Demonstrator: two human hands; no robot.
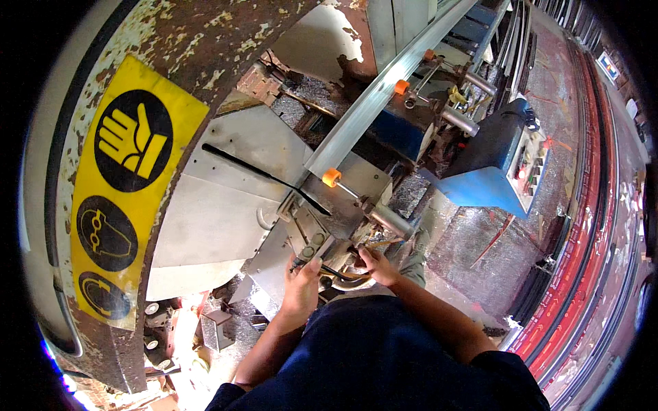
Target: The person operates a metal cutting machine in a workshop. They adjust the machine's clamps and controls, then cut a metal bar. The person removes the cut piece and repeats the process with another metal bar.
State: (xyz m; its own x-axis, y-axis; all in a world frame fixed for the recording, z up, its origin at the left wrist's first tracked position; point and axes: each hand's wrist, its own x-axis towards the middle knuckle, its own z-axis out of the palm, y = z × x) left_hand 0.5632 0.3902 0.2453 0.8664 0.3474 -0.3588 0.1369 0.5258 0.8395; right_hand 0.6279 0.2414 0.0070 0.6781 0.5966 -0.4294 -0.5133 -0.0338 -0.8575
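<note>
At the near end of the machine bed, my left hand point(301, 284) is closed with thumb and fingers about the lower end of a small bolted metal block point(314, 245). My right hand point(378, 266), just to its right, is closed on a small dark piece that its fingers mostly hide. A black curved hose or handle point(343, 276) runs between the two hands. Beyond them, a long silvery metal profile point(370, 106) lies along the bed, its near end close to the block. An orange-tipped clamp point(332, 178) reaches to the profile's right side.
To the left curves a big rusty guard point(205, 41) with a yellow warning sign point(130, 185). A thin black rod point(253, 168) crosses the grey plate. At right stands a blue control box point(490, 185) with buttons. Long bars point(589, 274) and metal shavings lie on the floor.
</note>
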